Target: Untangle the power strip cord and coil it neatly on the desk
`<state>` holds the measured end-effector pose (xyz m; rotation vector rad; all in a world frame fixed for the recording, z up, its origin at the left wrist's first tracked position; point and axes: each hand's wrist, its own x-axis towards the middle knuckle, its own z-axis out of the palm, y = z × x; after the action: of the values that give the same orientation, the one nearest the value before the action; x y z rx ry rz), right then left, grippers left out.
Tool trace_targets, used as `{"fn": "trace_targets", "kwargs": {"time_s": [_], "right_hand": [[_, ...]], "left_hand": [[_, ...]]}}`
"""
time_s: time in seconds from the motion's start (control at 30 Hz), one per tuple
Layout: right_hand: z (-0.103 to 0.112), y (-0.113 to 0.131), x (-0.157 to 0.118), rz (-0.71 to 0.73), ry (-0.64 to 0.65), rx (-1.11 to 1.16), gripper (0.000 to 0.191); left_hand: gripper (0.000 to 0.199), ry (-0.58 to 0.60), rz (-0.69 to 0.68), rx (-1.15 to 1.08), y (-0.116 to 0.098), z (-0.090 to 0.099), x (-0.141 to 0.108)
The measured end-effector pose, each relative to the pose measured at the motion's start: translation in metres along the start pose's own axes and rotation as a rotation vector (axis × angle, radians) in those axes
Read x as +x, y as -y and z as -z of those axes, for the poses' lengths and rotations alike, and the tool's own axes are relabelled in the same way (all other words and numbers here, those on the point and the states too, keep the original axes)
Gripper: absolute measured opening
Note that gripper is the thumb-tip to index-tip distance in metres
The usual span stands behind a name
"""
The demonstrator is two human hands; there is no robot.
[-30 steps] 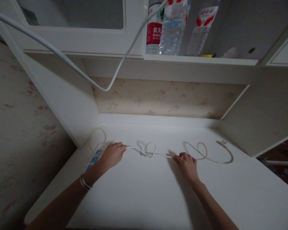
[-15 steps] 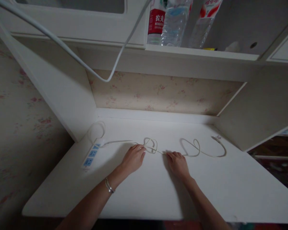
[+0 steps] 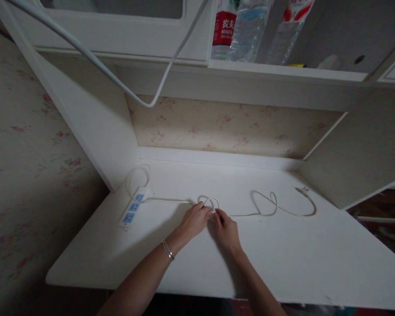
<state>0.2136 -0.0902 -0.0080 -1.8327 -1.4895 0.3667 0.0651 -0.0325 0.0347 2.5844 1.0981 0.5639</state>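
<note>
A white power strip (image 3: 131,207) with blue socket faces lies at the left of the white desk. Its pale cord (image 3: 166,200) loops behind the strip, then runs right to a small tangle at the middle. There my left hand (image 3: 195,219), a silver bracelet on its wrist, pinches the cord. Close beside it, almost touching, my right hand (image 3: 226,226) also has its fingers closed on the cord. A loop stands up just behind both hands. Farther right the cord curls again and ends at a plug (image 3: 304,189). My fingers hide the part of the cord they hold.
The white desk (image 3: 283,263) has side panels and a back board around it. Overhead, a shelf (image 3: 283,72) holds several plastic bottles (image 3: 248,33). A thick white cable (image 3: 149,104) hangs in front of the cabinet. Patterned wallpaper (image 3: 36,153) covers the left wall.
My right hand has moved left along the cord, up to my left hand. My left hand has shifted slightly right and toward me. The camera view has turned a little left.
</note>
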Motion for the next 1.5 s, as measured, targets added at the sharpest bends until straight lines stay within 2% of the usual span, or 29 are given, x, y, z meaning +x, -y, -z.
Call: {"fn": "trace_targets", "kwargs": {"time_s": [0.13,0.27,0.47,0.57,0.7,0.8,0.87,0.97,1.03,1.1,1.2,1.3,1.4,1.5], "right_hand": [[0.003,-0.004,-0.003,-0.065,-0.045,0.15,0.049],[0.013,-0.011,0.0,-0.127,-0.122,0.173,0.053],[0.023,-0.02,0.011,-0.186,-0.204,0.181,0.058],[0.025,-0.02,0.015,-0.178,-0.182,0.199,0.059],[0.023,-0.021,0.015,-0.117,-0.136,0.189,0.054],[0.019,-0.024,0.011,-0.089,-0.14,0.193,0.051],[0.016,-0.026,0.009,-0.065,-0.145,0.197,0.051],[0.014,-0.027,0.006,-0.019,-0.159,0.18,0.049],[0.015,-0.026,0.005,0.017,-0.161,0.16,0.048],[0.017,-0.023,0.003,0.067,-0.153,0.152,0.045],[0.019,-0.021,0.002,0.146,-0.118,0.17,0.041],[0.018,-0.021,0.002,0.154,-0.095,0.2,0.038],[0.016,-0.022,0.003,0.083,-0.093,0.224,0.039],[0.017,-0.02,0.005,-0.042,-0.095,0.286,0.044]], "left_hand": [[0.029,-0.12,0.139,-0.219,0.007,0.004,-0.014],[0.029,-0.231,0.261,-0.499,0.02,0.011,-0.023],[0.029,-0.041,0.389,-1.125,0.034,0.021,-0.045],[0.041,0.052,0.387,-1.277,0.035,0.026,-0.054],[0.06,0.152,0.45,-1.08,0.032,0.032,-0.057],[0.062,0.234,0.485,-0.81,0.029,0.039,-0.053],[0.058,0.29,0.434,-0.577,0.026,0.044,-0.049],[0.048,0.195,0.339,-0.306,0.015,0.051,-0.039],[0.05,0.12,0.332,-0.309,0.002,0.054,-0.031],[0.057,0.145,0.346,-0.375,-0.015,0.053,-0.023],[0.048,0.079,0.306,-0.149,-0.042,0.044,-0.017],[0.034,0.097,0.285,-0.003,-0.061,0.032,-0.016],[0.035,0.083,0.284,0.021,-0.063,0.026,-0.018],[0.034,0.032,0.317,-0.003,-0.053,0.032,-0.019]]}}
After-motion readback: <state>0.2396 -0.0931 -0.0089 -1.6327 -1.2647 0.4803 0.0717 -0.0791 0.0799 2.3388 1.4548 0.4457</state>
